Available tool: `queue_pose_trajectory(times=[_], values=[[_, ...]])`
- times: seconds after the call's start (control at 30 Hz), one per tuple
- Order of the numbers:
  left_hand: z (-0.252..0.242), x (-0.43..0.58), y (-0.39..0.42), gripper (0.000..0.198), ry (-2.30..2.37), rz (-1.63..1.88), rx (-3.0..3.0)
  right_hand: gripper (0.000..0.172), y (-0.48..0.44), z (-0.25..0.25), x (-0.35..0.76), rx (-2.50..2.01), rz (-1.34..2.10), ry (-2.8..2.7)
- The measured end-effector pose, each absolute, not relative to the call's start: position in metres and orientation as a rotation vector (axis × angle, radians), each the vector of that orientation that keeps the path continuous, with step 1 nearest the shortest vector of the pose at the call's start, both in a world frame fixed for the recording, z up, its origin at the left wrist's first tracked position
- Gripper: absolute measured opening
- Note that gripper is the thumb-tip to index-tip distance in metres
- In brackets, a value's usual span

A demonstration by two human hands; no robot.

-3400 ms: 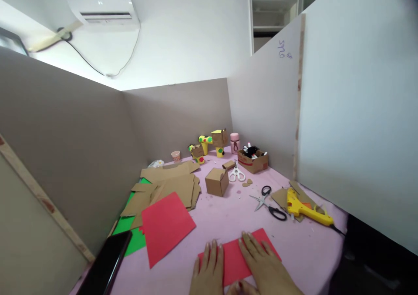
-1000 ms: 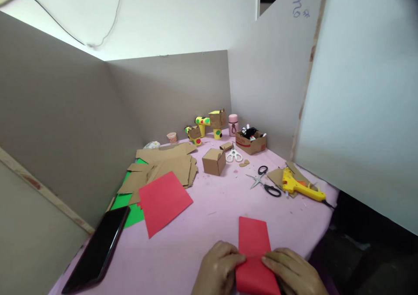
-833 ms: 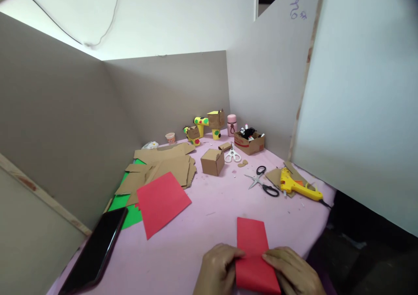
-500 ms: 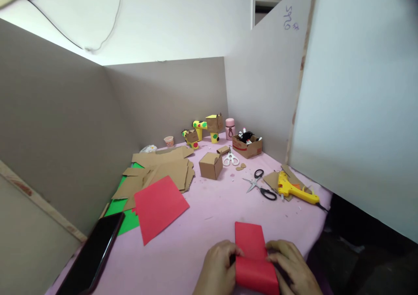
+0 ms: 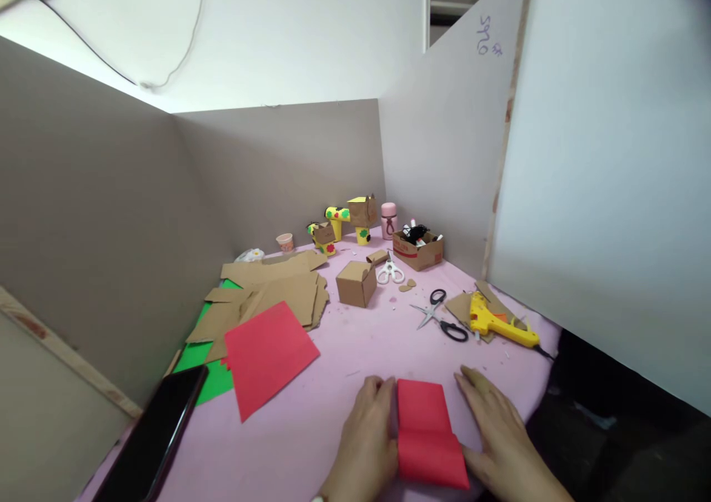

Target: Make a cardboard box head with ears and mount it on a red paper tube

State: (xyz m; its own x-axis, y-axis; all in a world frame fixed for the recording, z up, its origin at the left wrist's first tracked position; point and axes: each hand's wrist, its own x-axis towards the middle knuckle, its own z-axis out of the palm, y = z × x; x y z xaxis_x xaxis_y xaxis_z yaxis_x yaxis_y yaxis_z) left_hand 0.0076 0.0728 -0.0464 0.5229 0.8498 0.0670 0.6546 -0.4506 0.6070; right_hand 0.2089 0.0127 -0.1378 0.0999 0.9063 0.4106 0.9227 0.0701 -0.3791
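A red sheet (image 5: 425, 406) lies near the front edge of the table, its near part folded over into a raised flap. Along its left side is my left hand (image 5: 369, 435), fingers stretched forward, thumb by the fold. On the other side my right hand (image 5: 497, 435) is spread, its thumb close to the flap's right edge and its fingers apart from the paper. Neither hand grips the sheet. A larger flat red sheet (image 5: 272, 357) rests to the left, partly over cardboard pieces (image 5: 283, 295).
A black phone (image 5: 152, 432) lies front left. Farther back are a cardboard cube (image 5: 355, 283), white scissors (image 5: 390, 271), black-handled scissors (image 5: 444, 317), a yellow glue gun (image 5: 503, 324), a box of markers (image 5: 418, 250), a pink bottle (image 5: 389, 221) and yellow decorated figures (image 5: 336, 224).
Both hands have let go of the fold. My left fingers now extend forward beside the sheet, and my right hand has opened and moved slightly away to the right.
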Motion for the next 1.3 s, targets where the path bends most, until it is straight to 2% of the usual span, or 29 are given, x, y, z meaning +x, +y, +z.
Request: queue_pose_trajectory(times=[0.23, 0.37, 0.47, 0.5, 0.6, 0.73, 0.87, 0.97, 1.03, 1.2, 1.3], values=[[-0.052, 0.009, 0.079, 0.038, 1.146, 0.526, 2.179, 0.059, 0.022, -0.116, 0.208, -1.875, 0.358, -1.874], [-0.058, 0.012, 0.075, 0.024, 0.994, 0.609, 1.93, 0.063, 0.02, -0.117, 0.204, -1.733, 0.479, -1.744], [-0.067, 0.013, 0.073, 0.026, 0.848, 0.666, 1.685, 0.065, 0.014, -0.111, 0.195, -1.484, 0.638, -1.616], [-0.07, 0.012, 0.072, 0.027, 0.832, 0.689, 1.616, 0.059, 0.013, -0.106, 0.192, -1.398, 0.694, -1.582], [-0.077, 0.01, 0.071, 0.02, 0.85, 0.753, 1.504, 0.023, 0.01, -0.09, 0.182, -1.259, 0.835, -1.501], [-0.071, 0.007, 0.064, 0.017, 0.829, 0.811, 1.409, 0.004, 0.015, -0.078, 0.174, -1.188, 1.193, -1.187], [-0.057, 0.008, 0.056, 0.018, 0.798, 0.825, 1.277, 0.011, 0.019, -0.069, 0.166, -1.071, 1.486, -1.047], [-0.054, 0.008, 0.053, 0.03, 0.829, 0.827, 1.114, 0.017, 0.018, -0.061, 0.161, -0.988, 1.468, -1.1], [-0.054, 0.007, 0.053, 0.034, 0.814, 0.81, 1.044, 0.012, 0.016, -0.056, 0.159, -0.957, 1.467, -1.1], [-0.053, 0.0, 0.05, 0.027, 0.761, 0.809, 1.001, 0.011, 0.015, -0.051, 0.155, -0.937, 1.601, -1.015], [-0.051, -0.003, 0.05, 0.024, 0.782, 0.781, 1.035, 0.018, 0.016, -0.052, 0.153, -0.979, 1.579, -0.996]])
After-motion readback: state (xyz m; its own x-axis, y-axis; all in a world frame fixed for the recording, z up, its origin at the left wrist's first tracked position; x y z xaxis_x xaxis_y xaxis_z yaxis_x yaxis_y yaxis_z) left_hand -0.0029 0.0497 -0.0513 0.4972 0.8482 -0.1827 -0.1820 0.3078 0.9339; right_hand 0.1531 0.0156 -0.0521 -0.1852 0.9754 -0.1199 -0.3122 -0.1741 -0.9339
